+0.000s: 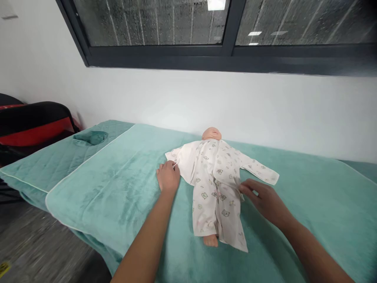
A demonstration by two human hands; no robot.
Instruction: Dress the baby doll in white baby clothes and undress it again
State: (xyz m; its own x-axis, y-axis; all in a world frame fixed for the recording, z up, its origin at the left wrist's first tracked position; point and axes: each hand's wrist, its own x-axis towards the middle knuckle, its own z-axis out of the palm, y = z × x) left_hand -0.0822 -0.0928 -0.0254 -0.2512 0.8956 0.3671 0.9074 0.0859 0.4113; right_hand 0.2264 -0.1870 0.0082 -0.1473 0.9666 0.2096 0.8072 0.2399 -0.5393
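Observation:
A baby doll (211, 133) lies on its back, dressed in a white baby shirt (219, 159) and matching baby pants (204, 208), both printed with small animals. My left hand (168, 176) is closed beside the sleeve on the left, with a thin white bit of the shirt at its thumb and fingertips. At the opposite side, my right hand (265, 198) pinches the shirt's lower edge near the doll's waist. The right-side sleeve lies stretched outward. One bare foot (210, 240) shows below a pant leg; the other foot is hidden.
Under the doll is a padded bed with a green cover (118, 188), and a face hole (90, 137) lies at its left end. A black and red chair (35, 125) stands beyond that end. Behind are a white wall (147, 98) and a dark-framed window (159, 57).

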